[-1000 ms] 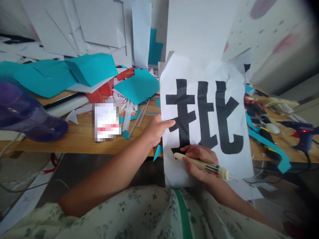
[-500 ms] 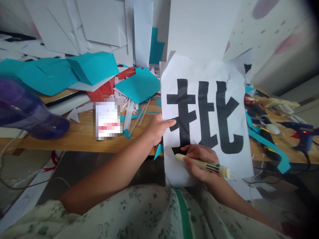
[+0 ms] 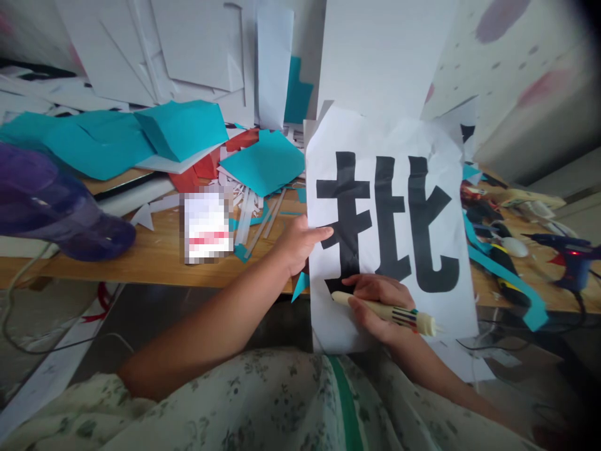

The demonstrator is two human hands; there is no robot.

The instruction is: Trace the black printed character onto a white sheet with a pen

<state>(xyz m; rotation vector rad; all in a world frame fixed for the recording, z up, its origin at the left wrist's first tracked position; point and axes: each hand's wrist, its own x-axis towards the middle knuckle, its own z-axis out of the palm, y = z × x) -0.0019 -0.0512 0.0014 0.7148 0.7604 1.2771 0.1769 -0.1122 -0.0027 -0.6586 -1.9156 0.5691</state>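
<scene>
A white sheet of paper printed with a large black character leans in front of me, its lower part over the table edge. My left hand grips the sheet's left edge, thumb on the front and the other fingers behind it. In my right hand is a thick cream multicolour pen with coloured sliders. Its tip points left and meets or nearly meets the lower end of the character's left stroke. The fingers of that hand rest against the sheet.
On the wooden table lie teal paper pieces, white scraps and red paper. A purple bottle stands at the left. To the right are a blue glue gun and a teal strip. White boards lean behind.
The view has shifted slightly, so everything sits a little lower and further right. Both hands keep their hold, and the pen tip stays near the same stroke end.
</scene>
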